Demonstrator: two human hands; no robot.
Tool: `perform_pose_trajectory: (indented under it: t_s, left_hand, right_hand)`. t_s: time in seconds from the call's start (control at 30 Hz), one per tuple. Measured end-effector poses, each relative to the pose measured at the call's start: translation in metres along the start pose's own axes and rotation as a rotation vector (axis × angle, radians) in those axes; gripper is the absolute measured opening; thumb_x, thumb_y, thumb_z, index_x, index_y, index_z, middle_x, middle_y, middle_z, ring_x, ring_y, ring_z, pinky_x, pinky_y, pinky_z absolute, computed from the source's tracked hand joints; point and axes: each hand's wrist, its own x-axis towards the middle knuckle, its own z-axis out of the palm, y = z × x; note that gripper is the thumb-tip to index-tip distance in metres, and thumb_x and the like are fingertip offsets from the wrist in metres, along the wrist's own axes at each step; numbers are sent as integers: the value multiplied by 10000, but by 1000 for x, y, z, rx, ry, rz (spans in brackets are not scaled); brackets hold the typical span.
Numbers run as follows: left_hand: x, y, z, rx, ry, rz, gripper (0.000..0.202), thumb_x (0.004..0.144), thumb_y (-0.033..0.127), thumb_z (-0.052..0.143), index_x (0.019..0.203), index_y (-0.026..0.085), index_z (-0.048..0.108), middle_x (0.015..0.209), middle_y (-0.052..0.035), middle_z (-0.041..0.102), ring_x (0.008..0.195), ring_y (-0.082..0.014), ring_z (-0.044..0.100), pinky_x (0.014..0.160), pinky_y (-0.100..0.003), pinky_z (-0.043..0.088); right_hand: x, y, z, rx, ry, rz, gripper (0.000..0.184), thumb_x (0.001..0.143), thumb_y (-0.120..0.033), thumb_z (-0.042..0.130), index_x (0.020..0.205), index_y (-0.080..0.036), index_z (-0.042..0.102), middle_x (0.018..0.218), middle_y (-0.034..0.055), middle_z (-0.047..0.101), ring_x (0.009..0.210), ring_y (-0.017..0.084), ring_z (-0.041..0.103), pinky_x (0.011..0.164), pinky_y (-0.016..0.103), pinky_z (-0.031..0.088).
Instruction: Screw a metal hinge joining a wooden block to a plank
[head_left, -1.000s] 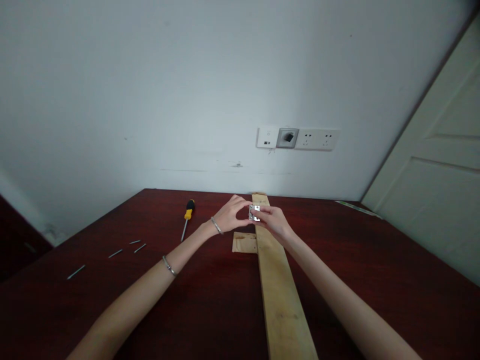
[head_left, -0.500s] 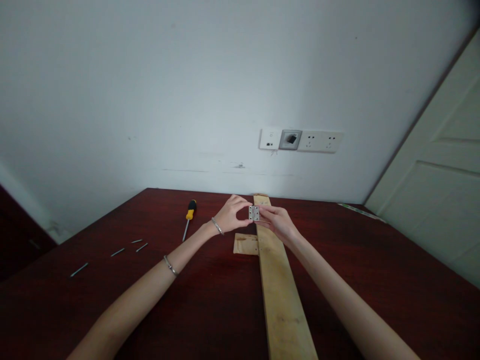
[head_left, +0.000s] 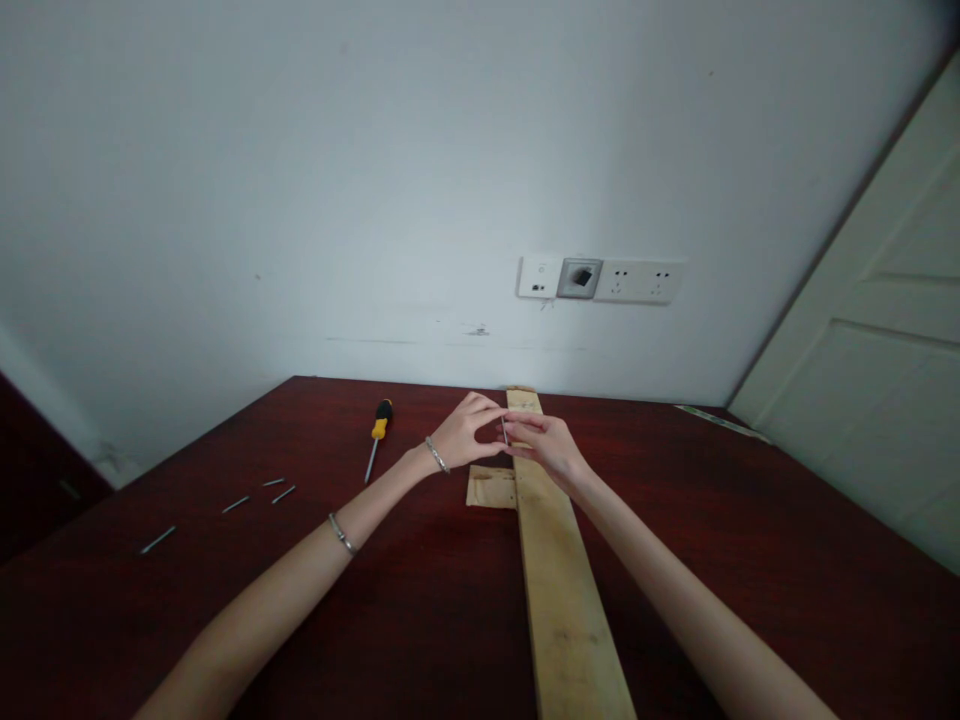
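Between my two hands, a small metal hinge [head_left: 505, 431] is held up above the far part of a long wooden board [head_left: 564, 560]. It shows nearly edge-on as a thin strip. My left hand [head_left: 466, 430] pinches it from the left with thumb and fingertips. From the other side, the fingers of my right hand [head_left: 546, 440] close on it and cover much of it. Below the hands, a small wooden block [head_left: 491, 488] lies against the board's left side.
A yellow and black screwdriver [head_left: 379, 428] lies on the dark red table [head_left: 375, 630], left of my hands. Several loose screws [head_left: 236, 504] are scattered farther left. Behind stands a white wall with sockets [head_left: 641, 282]. A flat strip [head_left: 721, 422] lies near the right rear edge.
The hinge showed its flat face with holes before and now shows nearly edge-on. My right fingers have moved left, closer to my left fingertips.
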Motion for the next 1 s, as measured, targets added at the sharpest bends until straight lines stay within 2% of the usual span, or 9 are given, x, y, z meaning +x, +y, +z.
perform_pose_trajectory:
  t_s: [0.13,0.27,0.43,0.63,0.77,1.0]
  left_hand:
    - [-1,1,1,-14,-1,2,523,763,277,697,1255,187,545,1041,-98,607,994,-242,516,892,-458,450]
    - [-1,5,3,-43,16,-13,709,768,221,665,1402,203,348,1121,-89,607,1056,-243,508,944,-463,432]
    - [-2,10,7,-14,56,-8,785,746,169,642,1418,188,237,1164,-78,604,1096,-241,498,997,-453,395]
    - [-1,13,7,53,36,-48,714,719,139,631,1354,185,307,1166,-74,611,1074,-261,501,981,-462,407]
    - [-1,13,7,62,33,-27,640,712,143,628,1298,170,373,1129,-85,612,1049,-257,491,934,-437,444]
    - [-1,15,4,52,58,-14,386,737,150,617,1103,157,494,1062,-84,587,1003,-227,486,893,-392,469]
  right_hand:
    - [1,1,0,-1,15,-6,269,598,-202,799,848,-154,710,748,41,730,668,141,684,685,294,589]
    - [1,-1,0,-5,37,-9,247,598,-201,800,823,-160,707,741,45,734,669,152,693,674,286,587]
    - [-3,-5,2,-33,25,-11,237,604,-238,800,805,-145,716,747,62,740,706,168,706,678,273,588]
    - [-2,-4,5,-106,38,-14,241,583,-253,808,776,-136,723,696,32,728,618,121,678,620,224,575]
    - [1,-1,5,-148,37,-29,261,535,-257,828,742,-141,721,638,15,714,567,124,660,572,237,567]
    - [2,-4,-1,-181,-12,-40,305,539,-297,825,772,-121,738,732,48,742,670,142,690,703,265,569]
